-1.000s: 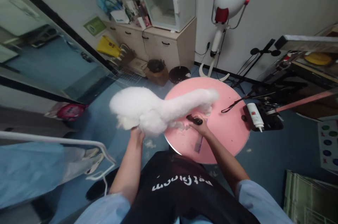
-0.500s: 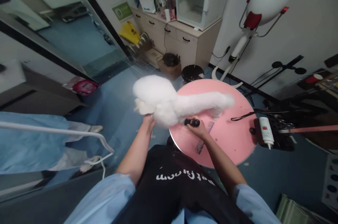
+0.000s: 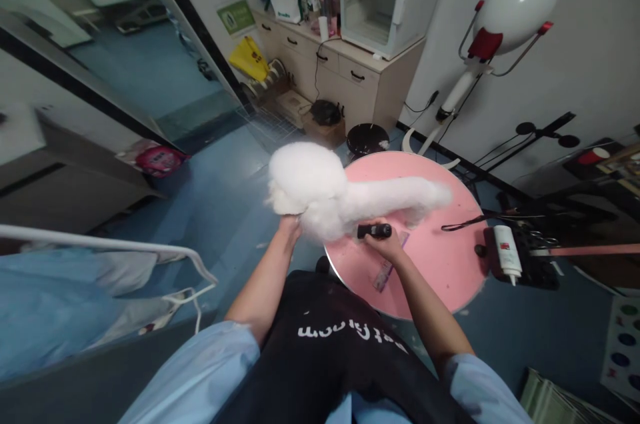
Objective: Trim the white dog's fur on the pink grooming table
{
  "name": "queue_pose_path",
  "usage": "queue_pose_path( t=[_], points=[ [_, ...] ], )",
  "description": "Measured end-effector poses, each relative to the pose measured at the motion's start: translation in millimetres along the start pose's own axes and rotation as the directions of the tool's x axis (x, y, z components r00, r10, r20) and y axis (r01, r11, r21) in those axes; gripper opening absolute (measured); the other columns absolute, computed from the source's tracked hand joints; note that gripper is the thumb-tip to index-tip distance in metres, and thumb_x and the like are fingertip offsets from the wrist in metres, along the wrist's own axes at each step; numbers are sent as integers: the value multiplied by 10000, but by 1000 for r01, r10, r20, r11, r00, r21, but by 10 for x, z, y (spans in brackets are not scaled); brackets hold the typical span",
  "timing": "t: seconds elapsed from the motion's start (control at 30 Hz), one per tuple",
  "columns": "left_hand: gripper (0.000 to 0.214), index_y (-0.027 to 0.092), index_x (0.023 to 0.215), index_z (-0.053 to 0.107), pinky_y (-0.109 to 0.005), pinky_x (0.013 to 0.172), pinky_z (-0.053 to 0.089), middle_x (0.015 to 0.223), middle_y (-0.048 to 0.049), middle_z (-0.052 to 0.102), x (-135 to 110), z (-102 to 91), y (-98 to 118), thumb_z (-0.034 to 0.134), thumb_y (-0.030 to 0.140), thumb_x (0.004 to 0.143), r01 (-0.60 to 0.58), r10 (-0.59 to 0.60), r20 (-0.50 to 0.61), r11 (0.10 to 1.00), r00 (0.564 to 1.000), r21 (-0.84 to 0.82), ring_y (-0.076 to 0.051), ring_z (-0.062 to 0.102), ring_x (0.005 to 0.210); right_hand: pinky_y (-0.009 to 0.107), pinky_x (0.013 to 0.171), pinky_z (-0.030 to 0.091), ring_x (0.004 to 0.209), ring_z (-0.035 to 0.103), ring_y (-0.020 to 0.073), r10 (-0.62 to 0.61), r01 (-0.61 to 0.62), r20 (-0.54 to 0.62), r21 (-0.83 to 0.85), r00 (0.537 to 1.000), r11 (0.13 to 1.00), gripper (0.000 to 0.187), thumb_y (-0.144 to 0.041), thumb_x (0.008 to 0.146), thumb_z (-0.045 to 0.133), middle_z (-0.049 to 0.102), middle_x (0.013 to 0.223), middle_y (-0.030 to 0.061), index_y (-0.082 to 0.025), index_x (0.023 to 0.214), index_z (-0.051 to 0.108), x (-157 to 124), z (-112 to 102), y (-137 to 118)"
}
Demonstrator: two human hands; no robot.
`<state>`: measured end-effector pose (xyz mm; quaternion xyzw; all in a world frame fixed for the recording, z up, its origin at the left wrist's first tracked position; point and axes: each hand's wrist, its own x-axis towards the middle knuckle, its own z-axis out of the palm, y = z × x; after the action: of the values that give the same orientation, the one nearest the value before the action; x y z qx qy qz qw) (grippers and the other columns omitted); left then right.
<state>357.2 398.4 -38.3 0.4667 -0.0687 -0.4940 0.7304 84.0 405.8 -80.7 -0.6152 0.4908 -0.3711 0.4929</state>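
Note:
A fluffy white dog (image 3: 310, 177) stands at the table's near-left side, its round head to the left and its long body stretching right. My left hand (image 3: 290, 225) holds it low on the head, around the muzzle, with the fingers mostly buried in fur. In my right hand (image 3: 387, 244) is a black hair clipper (image 3: 373, 231), its front end close against the dog's chest or front leg. Fur hides the clipper's blade. Beneath the dog is a round pink grooming table (image 3: 440, 271). A flat purple-grey comb-like strip (image 3: 384, 275) lies there under my right forearm.
A black tool tray (image 3: 525, 264) with a white bottle (image 3: 507, 254) and scissors adjoins the table's right edge. A dark strap (image 3: 460, 225) reaches over the tabletop. Behind stand a black stool (image 3: 367, 139) and a stand dryer (image 3: 520, 11). A person's blue garment (image 3: 55, 304) shows at left.
The whole view has shifted slightly, so the dog, table and my hands sit a little further right. Both hands keep their holds. The person at left has changed leg position.

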Motion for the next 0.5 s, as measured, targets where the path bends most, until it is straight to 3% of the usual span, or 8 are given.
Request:
queue_pose_path(
  t=[0.1, 0.33, 0.5],
  points=[
    [334, 214, 916, 736, -435, 1083, 529, 1173, -62, 767, 8, 10, 7, 871, 149, 618, 11, -11, 8, 1000, 1000, -20, -328, 584, 1362, 403, 869, 599, 953, 747, 247, -45, 44, 11, 62, 999, 997, 338, -313, 680, 711, 790, 1097, 80, -229, 1005, 678, 22, 3, -91],
    [472, 226, 1034, 737, -398, 1069, 532, 1268, -80, 741, 37, 6, 2, 912, 230, 596, 42, -40, 150, 999, 988, -8, -323, 575, 1366, 378, 790, 593, 856, 739, 244, -26, 28, 91, -23, 995, 999, 314, -316, 667, 708, 793, 944, 56, -207, 962, 710, 111, -55, -91],
    [605, 241, 1046, 716, -392, 1096, 512, 1191, -59, 760, 121, -59, -65, 935, 156, 489, 24, -24, 125, 1000, 992, -1, -291, 583, 1363, 380, 789, 593, 838, 732, 235, -3, 2, -26, -42, 1000, 999, 361, -381, 702, 736, 793, 988, 71, -206, 1017, 711, 38, -22, -74]
  ],
)
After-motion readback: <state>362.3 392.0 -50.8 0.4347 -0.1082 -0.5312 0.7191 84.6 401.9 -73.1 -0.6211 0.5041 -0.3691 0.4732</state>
